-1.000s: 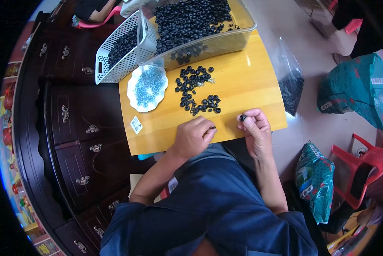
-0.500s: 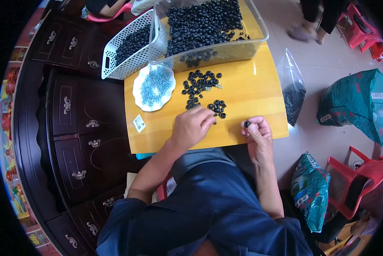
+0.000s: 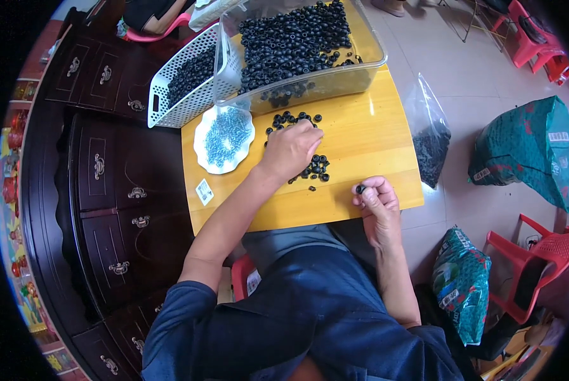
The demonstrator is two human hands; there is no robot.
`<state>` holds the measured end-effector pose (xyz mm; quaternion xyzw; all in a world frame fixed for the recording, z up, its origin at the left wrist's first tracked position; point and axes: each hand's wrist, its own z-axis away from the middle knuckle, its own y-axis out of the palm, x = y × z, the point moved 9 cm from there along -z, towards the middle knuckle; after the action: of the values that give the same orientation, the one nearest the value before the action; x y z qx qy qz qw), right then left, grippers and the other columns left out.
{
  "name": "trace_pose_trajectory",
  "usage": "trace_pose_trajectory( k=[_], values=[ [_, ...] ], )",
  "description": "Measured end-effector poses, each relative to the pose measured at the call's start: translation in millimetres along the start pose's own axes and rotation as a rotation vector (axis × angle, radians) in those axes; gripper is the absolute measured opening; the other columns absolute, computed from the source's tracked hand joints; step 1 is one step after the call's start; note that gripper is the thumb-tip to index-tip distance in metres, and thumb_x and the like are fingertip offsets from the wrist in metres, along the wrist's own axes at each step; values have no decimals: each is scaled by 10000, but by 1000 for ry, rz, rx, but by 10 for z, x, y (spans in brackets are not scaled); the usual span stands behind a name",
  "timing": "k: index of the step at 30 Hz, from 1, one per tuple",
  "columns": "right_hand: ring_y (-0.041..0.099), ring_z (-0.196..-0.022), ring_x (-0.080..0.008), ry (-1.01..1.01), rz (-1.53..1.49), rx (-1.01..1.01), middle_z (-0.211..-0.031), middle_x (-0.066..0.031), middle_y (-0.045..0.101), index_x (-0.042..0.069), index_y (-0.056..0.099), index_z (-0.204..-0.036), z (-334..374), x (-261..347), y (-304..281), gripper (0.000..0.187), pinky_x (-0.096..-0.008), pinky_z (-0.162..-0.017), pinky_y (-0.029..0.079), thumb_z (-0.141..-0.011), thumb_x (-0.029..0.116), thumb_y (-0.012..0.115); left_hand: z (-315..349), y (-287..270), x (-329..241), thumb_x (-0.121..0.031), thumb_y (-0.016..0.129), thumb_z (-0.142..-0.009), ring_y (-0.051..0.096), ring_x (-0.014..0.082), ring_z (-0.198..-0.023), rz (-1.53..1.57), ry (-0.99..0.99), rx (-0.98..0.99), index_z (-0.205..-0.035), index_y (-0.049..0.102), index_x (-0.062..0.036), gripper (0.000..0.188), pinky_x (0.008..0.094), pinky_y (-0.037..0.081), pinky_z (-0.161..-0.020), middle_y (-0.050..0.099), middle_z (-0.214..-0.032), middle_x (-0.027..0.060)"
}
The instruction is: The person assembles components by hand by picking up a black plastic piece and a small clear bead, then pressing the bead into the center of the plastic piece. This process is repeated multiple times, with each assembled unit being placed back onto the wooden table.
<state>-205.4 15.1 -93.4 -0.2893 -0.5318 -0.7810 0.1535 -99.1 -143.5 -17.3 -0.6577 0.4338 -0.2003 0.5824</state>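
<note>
Over the loose group of small black ring-shaped parts (image 3: 289, 118) on the yellow table, my left hand (image 3: 291, 149) hangs with its fingertips pinched together. What they hold, if anything, is too small or hidden to make out. Near the table's right front edge, my right hand (image 3: 378, 202) grips one black ring-shaped part (image 3: 360, 189) between thumb and fingers. A second cluster of black parts (image 3: 317, 167) lies just right of my left wrist. Left of that hand is a white scalloped plate (image 3: 204, 156) with many tiny clear bluish pieces (image 3: 227, 136) on it.
A clear plastic bin (image 3: 310, 86) and a white perforated basket (image 3: 227, 79), both holding black parts, stand at the back. A small white label (image 3: 204, 192) lies on the table (image 3: 373, 146). Dark drawers (image 3: 122, 171) line the left; bags (image 3: 519, 146) stand on the floor at right.
My left hand has moved away from me, over the farther black parts, covering the small clear pieces there. My right hand keeps its black part, barely shifting. The person walking at back right has moved on.
</note>
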Motion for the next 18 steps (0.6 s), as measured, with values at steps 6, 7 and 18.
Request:
trace_pose_trajectory(
  k=[6,7,18],
  values=[
    [605,-823,-122,12,-28,-7,-947,-68,667,57,606,-1031,-6,12,17,136,-257,-785,492,-928,108,679,-46,122,27,-156,690,-848,669,260,-739,-56,35,69,-921,705,-115,85,379,539,-616,631,-855,43],
    [607,-827,-122,20,-30,-10,-946,-67,668,57,607,-1030,-6,9,18,137,-258,-784,493,-927,109,680,-51,130,31,-156,690,-848,669,260,-739,-57,39,67,-921,705,-115,85,379,539,-616,631,-855,43],
    [619,-818,-125,4,-38,23,-941,-66,680,67,607,-1029,-19,-1,35,145,-250,-779,501,-923,119,692,-156,-134,-105,-111,639,-827,638,325,-705,93,100,-51,-851,587,-73,69,416,510,-591,582,-781,112]
  ],
)
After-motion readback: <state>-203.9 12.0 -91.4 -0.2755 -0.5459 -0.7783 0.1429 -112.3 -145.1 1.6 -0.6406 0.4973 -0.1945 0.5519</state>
